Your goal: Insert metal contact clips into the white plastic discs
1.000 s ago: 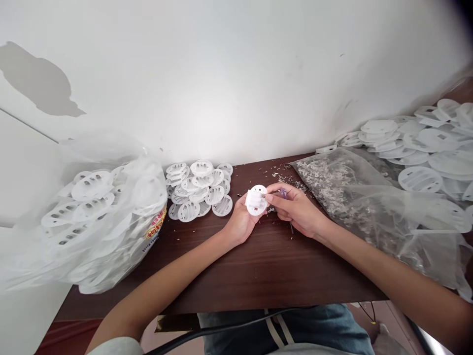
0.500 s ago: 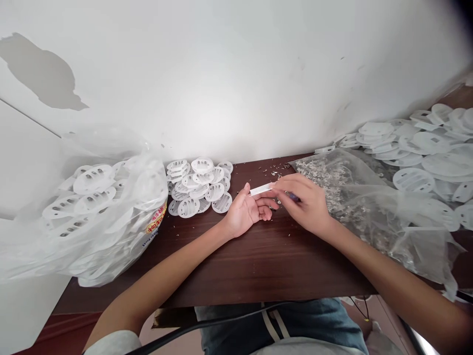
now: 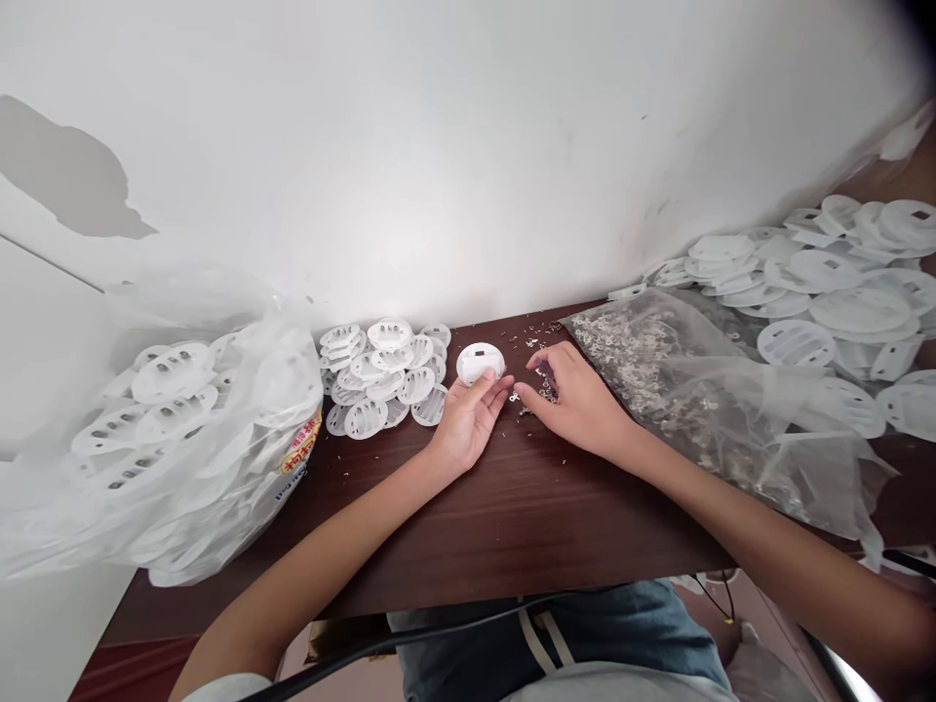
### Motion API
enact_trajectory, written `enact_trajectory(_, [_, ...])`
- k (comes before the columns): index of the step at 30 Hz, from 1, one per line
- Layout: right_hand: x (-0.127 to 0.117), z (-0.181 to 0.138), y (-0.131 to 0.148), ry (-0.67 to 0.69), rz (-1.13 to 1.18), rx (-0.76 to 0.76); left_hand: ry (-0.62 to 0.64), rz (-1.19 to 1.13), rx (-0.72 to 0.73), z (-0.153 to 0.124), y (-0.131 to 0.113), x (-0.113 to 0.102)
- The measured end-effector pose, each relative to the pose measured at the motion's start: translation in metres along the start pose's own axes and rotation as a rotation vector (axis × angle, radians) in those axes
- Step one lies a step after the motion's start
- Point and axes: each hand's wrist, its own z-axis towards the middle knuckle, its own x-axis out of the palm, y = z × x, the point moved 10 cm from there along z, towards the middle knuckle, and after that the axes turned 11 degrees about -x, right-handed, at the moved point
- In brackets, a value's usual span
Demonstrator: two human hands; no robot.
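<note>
A round white plastic disc (image 3: 480,363) with a dark rectangular slot is pinched between the thumb and fingers of my left hand (image 3: 466,425). The disc's broad face shows above the fingertips. My right hand (image 3: 581,402) is just to the right, over a small heap of little metal pieces (image 3: 546,388) on the dark wooden table (image 3: 512,531). Its thumb and forefinger are apart, and I see nothing between them; the other fingers are partly hidden. A loose small metal piece (image 3: 515,397) lies by the thumb tip.
Finished-looking slotted discs (image 3: 389,363) are stacked to the left of my hands. Farther left bulges a clear plastic bag (image 3: 241,487) full of similar discs. On the right lies a clear bag (image 3: 650,341) of small metal pieces, with piled white discs (image 3: 826,283) behind. A white wall (image 3: 468,166) bounds the back.
The disc, seen edge-on between both hands before, now shows its broad face in my left hand alone. My right hand has let go and moved slightly away, over the metal pieces.
</note>
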Motion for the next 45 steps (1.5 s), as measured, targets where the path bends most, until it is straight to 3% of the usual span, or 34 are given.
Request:
enact_trajectory(6, [0.014,0.000,0.006,0.144,-0.029,-0.068,-0.026,0.149,0.098,-0.004,-0.002,-0.001])
enact_trajectory(11, [0.024,-0.006,0.012,0.243,-0.121,-0.028,-0.119,0.213,0.229,-0.011,-0.012,-0.004])
enact_trajectory(15, [0.026,-0.007,0.013,0.272,-0.116,0.000,-0.109,0.224,0.244,-0.011,-0.014,-0.002])
enact_trajectory(24, [0.023,-0.003,0.010,0.255,-0.161,-0.006,-0.065,0.316,0.267,-0.011,-0.012,0.003])
enact_trajectory(45, [0.026,-0.005,0.011,0.291,-0.212,-0.004,-0.099,0.393,0.381,-0.011,-0.015,-0.005])
